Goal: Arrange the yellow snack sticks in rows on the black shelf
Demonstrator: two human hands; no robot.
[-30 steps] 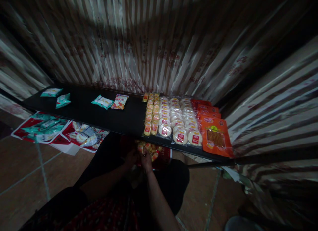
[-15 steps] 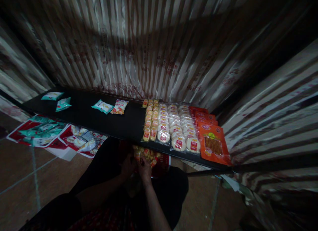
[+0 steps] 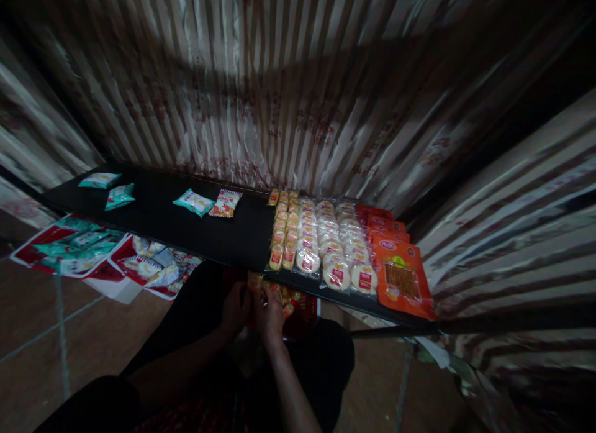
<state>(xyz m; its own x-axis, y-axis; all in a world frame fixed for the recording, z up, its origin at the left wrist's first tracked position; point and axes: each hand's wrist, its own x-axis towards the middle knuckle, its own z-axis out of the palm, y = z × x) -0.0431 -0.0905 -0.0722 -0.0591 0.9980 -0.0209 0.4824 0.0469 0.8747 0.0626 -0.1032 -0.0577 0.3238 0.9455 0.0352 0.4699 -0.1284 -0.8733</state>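
Left hand point(image 3: 236, 304) and right hand point(image 3: 270, 309) meeting over a red bag point(image 3: 302, 314) of small yellow packets point(image 3: 285, 299), below the black shelf's edge point(image 3: 233, 250); each grip curling, its closure indiscernible.

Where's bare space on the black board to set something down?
On the black board: between the left pair of teal packets and the third teal packet; also between the orange-and-white packet and the yellow packet rows, widest toward the near edge. Crowded: right end, yellow rows through white round crackers to orange bags.
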